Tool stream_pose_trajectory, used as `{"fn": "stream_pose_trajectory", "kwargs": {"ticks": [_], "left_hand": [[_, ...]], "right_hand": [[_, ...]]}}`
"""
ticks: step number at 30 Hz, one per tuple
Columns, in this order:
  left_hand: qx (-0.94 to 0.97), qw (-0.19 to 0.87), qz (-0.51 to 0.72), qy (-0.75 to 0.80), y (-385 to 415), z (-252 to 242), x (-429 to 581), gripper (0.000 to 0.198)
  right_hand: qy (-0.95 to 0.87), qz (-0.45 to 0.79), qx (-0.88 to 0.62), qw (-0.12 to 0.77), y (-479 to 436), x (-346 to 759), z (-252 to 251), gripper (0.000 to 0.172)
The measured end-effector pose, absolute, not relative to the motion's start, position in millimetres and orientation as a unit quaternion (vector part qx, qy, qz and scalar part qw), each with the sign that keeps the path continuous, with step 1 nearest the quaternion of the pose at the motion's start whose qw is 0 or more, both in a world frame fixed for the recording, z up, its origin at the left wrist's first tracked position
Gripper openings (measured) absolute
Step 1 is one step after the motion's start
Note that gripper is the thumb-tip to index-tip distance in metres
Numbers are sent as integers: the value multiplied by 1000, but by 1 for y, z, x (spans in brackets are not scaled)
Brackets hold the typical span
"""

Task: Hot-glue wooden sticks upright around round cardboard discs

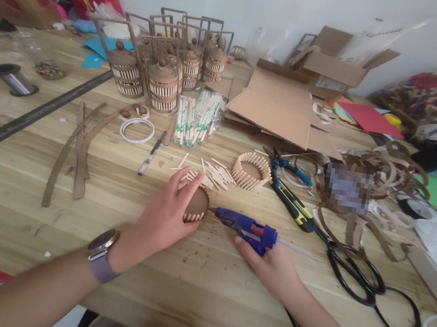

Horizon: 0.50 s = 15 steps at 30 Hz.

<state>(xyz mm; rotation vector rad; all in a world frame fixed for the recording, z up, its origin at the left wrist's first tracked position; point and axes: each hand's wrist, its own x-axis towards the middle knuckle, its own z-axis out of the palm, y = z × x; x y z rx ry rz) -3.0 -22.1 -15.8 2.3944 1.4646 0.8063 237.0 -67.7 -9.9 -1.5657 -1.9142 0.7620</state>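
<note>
My left hand [165, 216] rests on the wooden table [189, 287], fingers curled round a small brown cardboard disc [196, 205] edged with short wooden sticks. My right hand [269, 261] grips a blue hot glue gun [247, 228]; its nozzle points left and touches the disc's right edge. Loose wooden sticks [212, 173] lie just beyond the disc. A finished stick ring [251, 170] sits behind them.
Several small lantern-like baskets [164, 73] stand at the back, with packs of sticks [196, 118] in front. Cardboard strips [78, 148] lie left; a utility knife [291, 201], scissors [355, 273] and curled cardboard strips [388, 175] lie right. Flattened boxes [282, 104] sit behind.
</note>
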Motion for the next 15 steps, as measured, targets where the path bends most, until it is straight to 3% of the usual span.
{"fn": "stream_pose_trajectory", "kwargs": {"ticks": [10,15], "left_hand": [[816,115,277,494,-23,-16,-5,102],[818,115,273,494,-22,-15,-5,102]], "right_hand": [[-667,376,-585,269,-62,246,7,29],[-676,416,-569,216,-60,253,16,31]]}}
